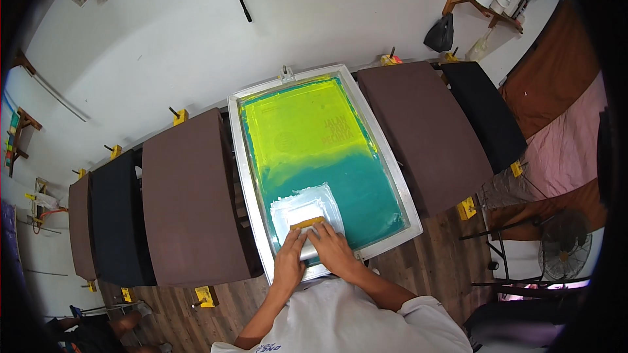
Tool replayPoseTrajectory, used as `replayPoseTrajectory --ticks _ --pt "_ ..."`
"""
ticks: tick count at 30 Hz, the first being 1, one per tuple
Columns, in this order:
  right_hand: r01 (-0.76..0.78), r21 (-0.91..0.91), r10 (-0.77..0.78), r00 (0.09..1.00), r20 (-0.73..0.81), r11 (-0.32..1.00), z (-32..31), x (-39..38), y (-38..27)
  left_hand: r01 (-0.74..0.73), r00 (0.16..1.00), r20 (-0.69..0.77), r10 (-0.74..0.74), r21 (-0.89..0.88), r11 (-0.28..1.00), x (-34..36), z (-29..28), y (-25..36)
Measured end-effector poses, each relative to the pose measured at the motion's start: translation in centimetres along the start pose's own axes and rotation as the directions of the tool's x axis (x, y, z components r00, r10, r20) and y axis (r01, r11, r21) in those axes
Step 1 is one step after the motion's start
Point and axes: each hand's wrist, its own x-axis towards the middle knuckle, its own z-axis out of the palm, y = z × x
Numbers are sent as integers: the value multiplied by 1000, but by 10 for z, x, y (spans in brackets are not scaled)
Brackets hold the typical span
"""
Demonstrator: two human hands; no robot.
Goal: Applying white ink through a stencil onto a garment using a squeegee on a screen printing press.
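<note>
A silk-screen printing frame with metal sides lies in front of me. Its mesh is teal in the near part and coated bright yellow-green in the far part, where faint lettering shows. Near my end, a patch of white ink covers the mesh. Both hands grip a squeegee with a yellow-brown top edge, which stands in that ink. My left hand is closed on its left side, my right hand on its right, thumbs close together. The squeegee's lower part is mostly hidden by my fingers.
Brown and black fabric-covered boards stand in a row on both sides, with yellow clamps at their ends. A wall shelf holds white tubs at the far right. A fan stands at right. Another person's leg shows lower left.
</note>
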Motion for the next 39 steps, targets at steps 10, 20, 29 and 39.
replayPoseTrajectory --ticks 10,20,29,39 --pt "-14 73 5 993 120 997 -17 -5 -3 29 998 51 -26 -55 998 -9 -3 6" --pt "8 126 -38 970 238 992 -24 -12 -2 81 993 87 -74 -80 994 -18 -6 18" --pt "-7 110 -7 991 131 994 -14 -17 -7 43 998 58 -40 -40 998 -16 -5 16" --pt "30 23 -31 999 32 999 -7 -23 -7 -16 1000 24 15 52 999 -20 0 13"
